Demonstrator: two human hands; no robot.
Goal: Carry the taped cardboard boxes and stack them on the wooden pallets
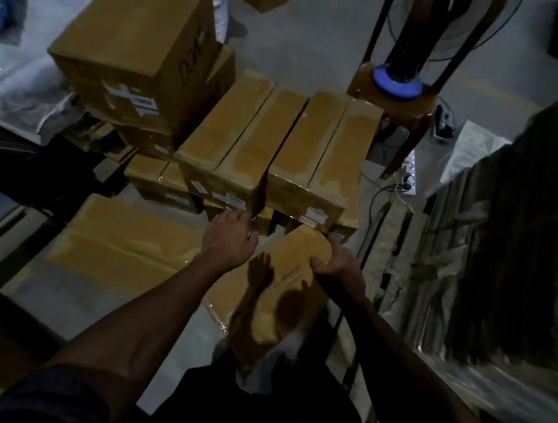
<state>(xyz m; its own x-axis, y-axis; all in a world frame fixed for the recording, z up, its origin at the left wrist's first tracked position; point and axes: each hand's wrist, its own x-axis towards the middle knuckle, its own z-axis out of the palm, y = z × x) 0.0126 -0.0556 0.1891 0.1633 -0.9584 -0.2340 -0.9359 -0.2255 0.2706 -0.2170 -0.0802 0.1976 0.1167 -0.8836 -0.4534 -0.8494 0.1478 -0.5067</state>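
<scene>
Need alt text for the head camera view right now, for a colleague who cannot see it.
Both hands hold a taped cardboard box at its far end: right hand grips the corner, left hand rests on the left edge. Ahead, four narrow taped boxes lie side by side on a dim stack.

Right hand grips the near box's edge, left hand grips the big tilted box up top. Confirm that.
Wrong about the left hand: the head view shows it spread above the near box, nowhere near the big tilted box. The right hand does grip the box's edge.

Left hand point(229, 240) fingertips hidden behind stacked box point(243, 145); box labels point(315, 213) too blurred to read; pallet unseen.
</scene>
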